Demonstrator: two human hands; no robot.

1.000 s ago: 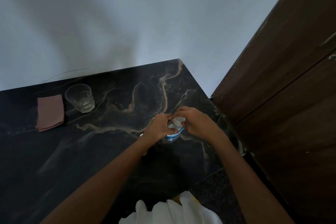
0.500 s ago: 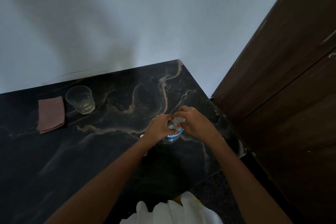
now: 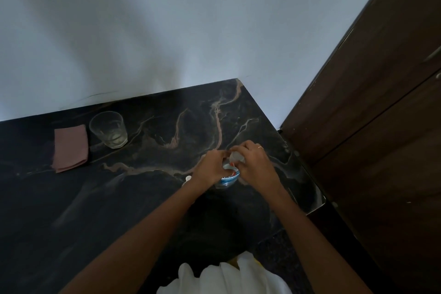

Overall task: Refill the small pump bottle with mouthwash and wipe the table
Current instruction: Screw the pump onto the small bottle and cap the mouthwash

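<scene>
A mouthwash bottle (image 3: 228,178) with a blue label stands on the dark marble table (image 3: 119,198), right of centre. My left hand (image 3: 210,167) grips its upper part from the left. My right hand (image 3: 254,167) closes over the pale cap (image 3: 235,155) on top of the bottle; a ring shows on one finger. A small white object (image 3: 188,178) peeks out just beside my left wrist; most of it is hidden, so I cannot tell what it is. A folded pinkish-brown cloth (image 3: 70,147) lies at the far left of the table.
A clear drinking glass (image 3: 108,132) stands next to the cloth near the wall. A dark wooden door (image 3: 372,126) rises just beyond the table's right edge. White fabric (image 3: 224,279) of my clothing shows at the bottom.
Both hands stay on the top of the bottle, with only small finger shifts at the cap. Nothing else on the table has moved.
</scene>
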